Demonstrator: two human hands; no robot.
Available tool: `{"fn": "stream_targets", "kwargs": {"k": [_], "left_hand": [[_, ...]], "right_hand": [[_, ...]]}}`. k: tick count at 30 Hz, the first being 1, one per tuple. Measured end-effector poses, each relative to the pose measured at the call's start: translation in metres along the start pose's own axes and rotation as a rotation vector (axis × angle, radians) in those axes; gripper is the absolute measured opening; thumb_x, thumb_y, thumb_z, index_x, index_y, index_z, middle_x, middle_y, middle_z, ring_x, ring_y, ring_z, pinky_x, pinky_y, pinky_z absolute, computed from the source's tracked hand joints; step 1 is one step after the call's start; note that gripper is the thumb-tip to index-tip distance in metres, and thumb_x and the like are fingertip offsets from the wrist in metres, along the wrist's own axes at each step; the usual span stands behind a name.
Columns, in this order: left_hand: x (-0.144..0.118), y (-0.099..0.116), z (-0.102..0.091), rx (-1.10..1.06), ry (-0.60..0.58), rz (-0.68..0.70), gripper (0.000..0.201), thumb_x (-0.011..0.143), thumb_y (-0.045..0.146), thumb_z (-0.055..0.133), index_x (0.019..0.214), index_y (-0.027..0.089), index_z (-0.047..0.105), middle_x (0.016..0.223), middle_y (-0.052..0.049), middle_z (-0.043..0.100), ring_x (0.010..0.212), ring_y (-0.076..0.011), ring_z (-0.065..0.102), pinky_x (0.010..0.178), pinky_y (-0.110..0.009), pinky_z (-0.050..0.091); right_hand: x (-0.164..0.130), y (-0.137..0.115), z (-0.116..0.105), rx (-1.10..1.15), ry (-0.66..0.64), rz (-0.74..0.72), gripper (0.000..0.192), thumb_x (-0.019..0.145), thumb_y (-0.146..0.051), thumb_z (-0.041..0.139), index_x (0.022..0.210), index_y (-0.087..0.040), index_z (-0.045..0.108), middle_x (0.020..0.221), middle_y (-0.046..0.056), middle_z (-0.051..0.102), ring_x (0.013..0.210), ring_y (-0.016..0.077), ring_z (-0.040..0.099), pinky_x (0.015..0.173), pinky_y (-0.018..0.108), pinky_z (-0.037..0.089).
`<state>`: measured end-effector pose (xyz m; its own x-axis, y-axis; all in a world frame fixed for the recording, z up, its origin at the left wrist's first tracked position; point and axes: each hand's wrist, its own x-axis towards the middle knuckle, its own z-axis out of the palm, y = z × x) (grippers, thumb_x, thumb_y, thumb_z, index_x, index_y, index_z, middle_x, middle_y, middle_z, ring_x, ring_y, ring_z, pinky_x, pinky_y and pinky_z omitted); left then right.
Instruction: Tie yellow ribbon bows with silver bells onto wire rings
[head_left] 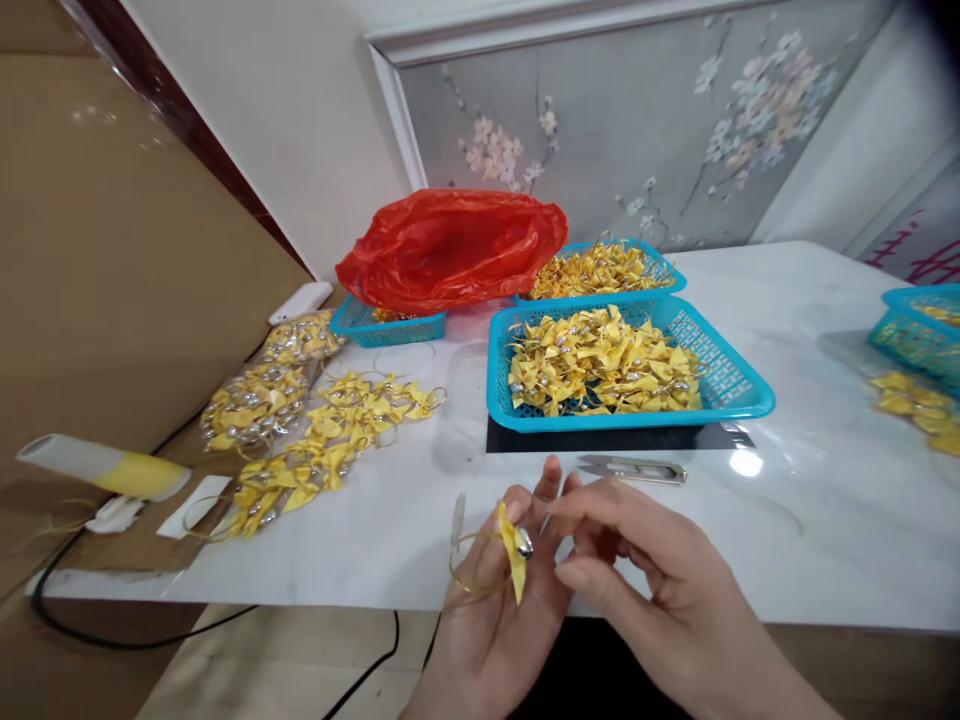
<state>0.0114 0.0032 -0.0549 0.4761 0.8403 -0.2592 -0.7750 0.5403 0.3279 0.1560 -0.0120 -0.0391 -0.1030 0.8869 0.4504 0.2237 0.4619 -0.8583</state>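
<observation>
Yellow ribbon bow (514, 548) with a silver bead and a gold elastic loop (469, 570) sits at lower centre of the frame, pinched in the left hand's (495, 620) fingertips. The right hand (645, 580), fingers curled and drawn together, meets it at the bead. Judgement: keep the bow pinched firmly and the loop untwisted. Thread snips (634, 467) lie just above; the blue basket (731, 390) of bows sits beyond them.

Bright even light, glare spot on tabletop (746, 462), edges warped, soft focus
</observation>
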Motion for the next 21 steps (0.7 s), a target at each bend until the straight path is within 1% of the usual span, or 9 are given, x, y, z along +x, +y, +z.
{"fn": "stream_targets", "kwargs": {"k": [3, 6, 8, 11, 13, 14, 16, 19, 21], "left_hand": [[0.0, -0.003, 0.001, 0.06, 0.011, 0.014, 0.01, 0.076, 0.024, 0.081, 0.075, 0.025, 0.071, 0.13, 0.0, 0.066, 0.131, -0.022, 0.053, 0.098, -0.032, 0.05], [0.0, -0.002, 0.004, 0.178, 0.024, 0.043, 0.01, 0.077, 0.025, 0.08, 0.073, 0.023, 0.071, 0.132, 0.0, 0.063, 0.131, -0.0226, 0.051, 0.095, -0.03, 0.051], [0.0, 0.002, 0.005, 0.299, 0.074, 0.075, 0.011, 0.075, 0.028, 0.082, 0.077, 0.023, 0.073, 0.129, -0.003, 0.065, 0.128, -0.0233, 0.052, 0.094, -0.029, 0.051], [-0.003, 0.013, 0.001, 0.517, 0.228, 0.227, 0.015, 0.081, 0.036, 0.077, 0.09, 0.024, 0.074, 0.116, -0.004, 0.069, 0.118, -0.0208, 0.056, 0.092, -0.025, 0.049], [-0.008, 0.021, 0.0, 0.663, 0.291, 0.38, 0.024, 0.088, 0.047, 0.066, 0.088, 0.024, 0.073, 0.105, -0.003, 0.068, 0.109, -0.0199, 0.058, 0.089, -0.025, 0.049], [-0.012, 0.024, 0.0, 0.746, 0.282, 0.436, 0.031, 0.089, 0.052, 0.062, 0.086, 0.024, 0.073, 0.1, -0.003, 0.067, 0.104, -0.0201, 0.058, 0.087, -0.025, 0.049], [-0.02, 0.027, 0.004, 0.938, 0.22, 0.458, 0.037, 0.088, 0.058, 0.06, 0.087, 0.024, 0.072, 0.095, -0.003, 0.066, 0.097, -0.0204, 0.058, 0.087, -0.026, 0.048], [-0.028, 0.026, 0.013, 1.164, 0.17, 0.42, 0.022, 0.088, 0.044, 0.067, 0.082, 0.023, 0.069, 0.092, -0.001, 0.063, 0.09, -0.0182, 0.058, 0.084, -0.023, 0.046], [-0.028, 0.023, 0.018, 1.192, 0.194, 0.397, 0.02, 0.09, 0.035, 0.065, 0.075, 0.021, 0.066, 0.089, -0.001, 0.06, 0.086, -0.0167, 0.057, 0.079, -0.022, 0.045]], "right_hand": [[0.003, -0.005, 0.007, -0.047, 0.016, -0.062, 0.016, 0.087, -0.011, 0.061, 0.099, -0.02, 0.066, 0.079, 0.0, 0.066, 0.065, 0.0117, 0.06, 0.059, 0.021, 0.052], [0.001, -0.006, 0.012, -0.09, 0.054, -0.147, 0.022, 0.088, -0.004, 0.056, 0.103, -0.017, 0.064, 0.087, 0.004, 0.068, 0.074, 0.0129, 0.064, 0.065, 0.021, 0.056], [-0.002, -0.004, 0.013, -0.157, 0.068, -0.213, 0.025, 0.089, -0.001, 0.054, 0.107, -0.015, 0.063, 0.092, 0.008, 0.067, 0.079, 0.0145, 0.066, 0.069, 0.023, 0.058], [-0.006, 0.001, 0.011, -0.329, 0.119, -0.343, 0.027, 0.089, 0.001, 0.055, 0.111, -0.012, 0.06, 0.094, 0.011, 0.067, 0.083, 0.0176, 0.065, 0.072, 0.028, 0.06], [-0.009, 0.003, 0.008, -0.49, 0.163, -0.429, 0.029, 0.087, 0.002, 0.058, 0.113, -0.011, 0.059, 0.093, 0.012, 0.068, 0.084, 0.0202, 0.065, 0.07, 0.031, 0.06], [-0.01, 0.003, 0.007, -0.561, 0.178, -0.466, 0.03, 0.086, 0.003, 0.059, 0.113, -0.01, 0.059, 0.092, 0.013, 0.069, 0.083, 0.0212, 0.066, 0.068, 0.032, 0.06], [-0.011, 0.005, 0.007, -0.646, 0.191, -0.524, 0.028, 0.084, 0.002, 0.061, 0.11, -0.009, 0.061, 0.089, 0.014, 0.07, 0.081, 0.0227, 0.067, 0.065, 0.033, 0.06], [-0.012, 0.007, 0.01, -0.659, 0.16, -0.577, 0.026, 0.083, 0.001, 0.063, 0.108, -0.008, 0.064, 0.089, 0.014, 0.072, 0.082, 0.0242, 0.066, 0.065, 0.034, 0.059], [-0.012, 0.007, 0.011, -0.62, 0.142, -0.575, 0.026, 0.084, 0.0, 0.063, 0.107, -0.01, 0.065, 0.091, 0.013, 0.071, 0.083, 0.0236, 0.065, 0.067, 0.034, 0.059]]}}
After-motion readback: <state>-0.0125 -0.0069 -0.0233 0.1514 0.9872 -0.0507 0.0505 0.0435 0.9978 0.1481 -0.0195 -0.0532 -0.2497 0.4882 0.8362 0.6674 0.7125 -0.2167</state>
